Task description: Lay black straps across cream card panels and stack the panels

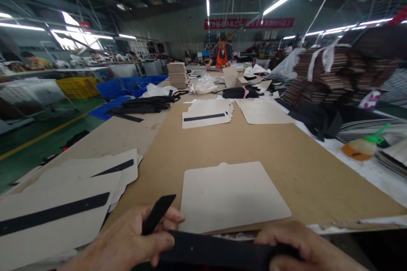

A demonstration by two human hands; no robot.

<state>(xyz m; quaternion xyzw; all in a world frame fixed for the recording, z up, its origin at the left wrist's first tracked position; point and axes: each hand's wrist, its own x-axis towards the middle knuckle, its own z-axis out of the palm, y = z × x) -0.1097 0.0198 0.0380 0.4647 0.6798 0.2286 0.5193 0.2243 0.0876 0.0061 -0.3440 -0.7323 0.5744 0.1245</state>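
My left hand [136, 233] is closed on one end of a black fabric strip [216, 250], and a short black tail sticks up between its fingers. The strip stretches across the bottom of the view to my right hand [299, 245], whose fingers are wrapped round its other end. Just beyond both hands, a plain beige board [229, 194] with rounded corners lies flat on the table. To the left, beige boards [63, 203] with black strips across them lie in an overlapping pile. The lower part of the held strip is cut off by the frame edge.
Farther along the brown tabletop [197, 144] lie a stack of boards with a black strip [206, 114] and a plain board [263, 111]. Black strips [143, 105] lie at the left. An orange bottle [359, 149] stands right. A person [222, 53] works at the far end.
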